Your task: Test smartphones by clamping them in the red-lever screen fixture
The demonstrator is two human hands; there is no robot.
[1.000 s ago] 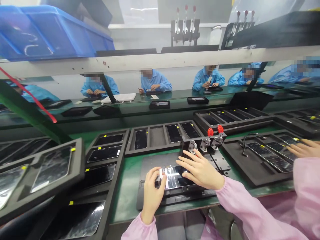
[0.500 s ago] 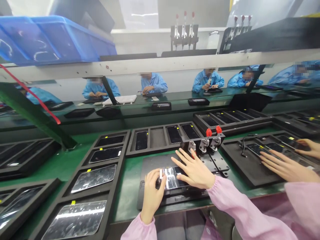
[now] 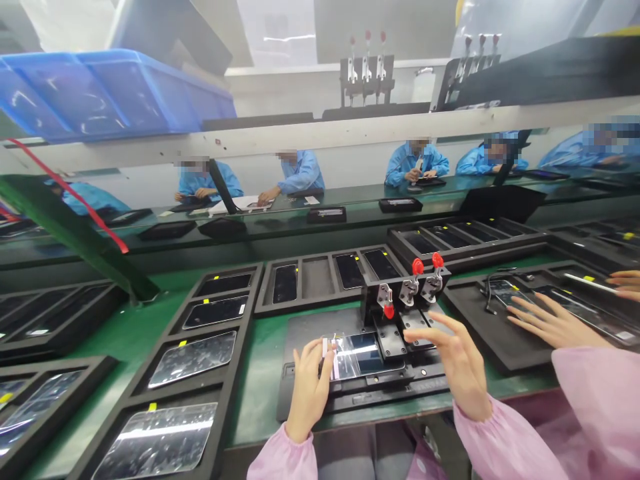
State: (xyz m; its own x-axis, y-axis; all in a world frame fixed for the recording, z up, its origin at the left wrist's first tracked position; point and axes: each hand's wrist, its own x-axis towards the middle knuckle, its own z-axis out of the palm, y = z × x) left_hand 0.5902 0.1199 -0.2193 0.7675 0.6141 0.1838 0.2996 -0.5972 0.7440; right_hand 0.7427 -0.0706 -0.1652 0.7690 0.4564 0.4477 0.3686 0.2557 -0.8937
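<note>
So the phone panel (image 3: 367, 353) is lying flat in the black fixture (image 3: 350, 401), lengthwise left to right, right at the near edge of the green counter (image 3: 247, 360). The leftmost red-tipped lever (image 3: 389, 311) is down and its clamp plate (image 3: 391, 343) sits over the panel's right end; I'd guess that's to stop it sliding. The other two red-tipped levers point up.

The left hand (image 3: 309, 387) is curved around the panel's left end, thumb on the near side, fingers partly closed, probably steadying the end the plate doesn't reach. Honestly can't tell if it's pinching or just resting there, since the knuckles block the view. The right hand (image 3: 460, 360) holds nothing: fingers loosely bent and apart, tips right by the middle clamp.

Looks-wise the panel is thin and super glossy. Dark blue-black beside the plate, washed out with bright glare further left, and there's a white strip (image 3: 325, 346) at the left end.

The foam tray (image 3: 200, 391) to the left has similar panels with yellow tabs, each in its own slot, presumably so the faces don't rub.
</note>
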